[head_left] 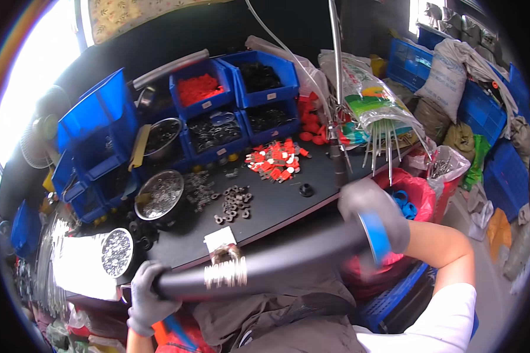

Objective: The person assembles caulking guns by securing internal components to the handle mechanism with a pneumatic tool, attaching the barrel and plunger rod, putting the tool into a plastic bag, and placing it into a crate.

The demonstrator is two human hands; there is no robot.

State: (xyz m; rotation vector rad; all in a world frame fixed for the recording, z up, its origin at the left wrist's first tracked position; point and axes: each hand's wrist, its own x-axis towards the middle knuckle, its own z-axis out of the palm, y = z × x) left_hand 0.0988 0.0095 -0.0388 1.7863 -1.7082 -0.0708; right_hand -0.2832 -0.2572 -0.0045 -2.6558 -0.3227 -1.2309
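- Fingers of the left hand (149, 299), in a grey glove, are wrapped around the near left end of a long black tube (294, 257).
- Right hand (376, 213), gloved in grey too and blurred, has its fingers bent over the tube's other end; the blur hides their exact grip. A blue band (376, 235) shows just below those fingers.
- Between the two sets of fingers, the tube slants up toward the right above the person's lap. Pale, smeared marks (227, 273) run across it, nearer the left fingers.
- Just beyond the left fingers stands a small steel bowl (133, 250) full of shiny pieces; farther out from them is a larger metal bowl (172, 221), also filled.
- Ahead of both hands, on the dark table (271, 203), lie loose dark grey rings (235, 204).
- Left of the right fingers and near them sits a black round piece (306, 190); farther out is a heap of red and white pieces (277, 160).
- Just right of the right fingers, blue rings (406, 206) lie in a red bag (425, 197).
- Farthest ahead of the fingers stand blue bins (219, 101) of small parts.
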